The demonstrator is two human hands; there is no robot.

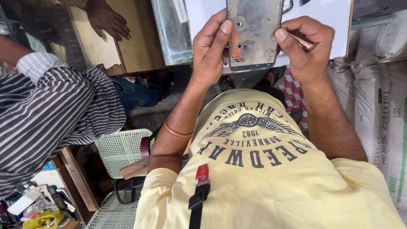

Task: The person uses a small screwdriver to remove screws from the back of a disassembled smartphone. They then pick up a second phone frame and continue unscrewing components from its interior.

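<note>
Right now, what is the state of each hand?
Left hand: closed on the opened phone frame, thumb on its face.
Right hand: closed on a thin copper-coloured tool, tip at the frame's edge.

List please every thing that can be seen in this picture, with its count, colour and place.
phone frame: one, grey metal with an orange strip, top centre, held in the left hand
thin tool: one, copper-coloured, top right, in the right hand's grip
white board: one, white, under the phone frame
clear box: one, see-through, left of the board
sacks: several, whitish, right edge
chair: one, pale green mesh, lower left
other person's sleeve: one, striped dark and white, left
other person's hand: one, top left, on a wooden counter
bangle: one, orange, left forearm
left hand: one, top centre
right hand: one, top right
</note>
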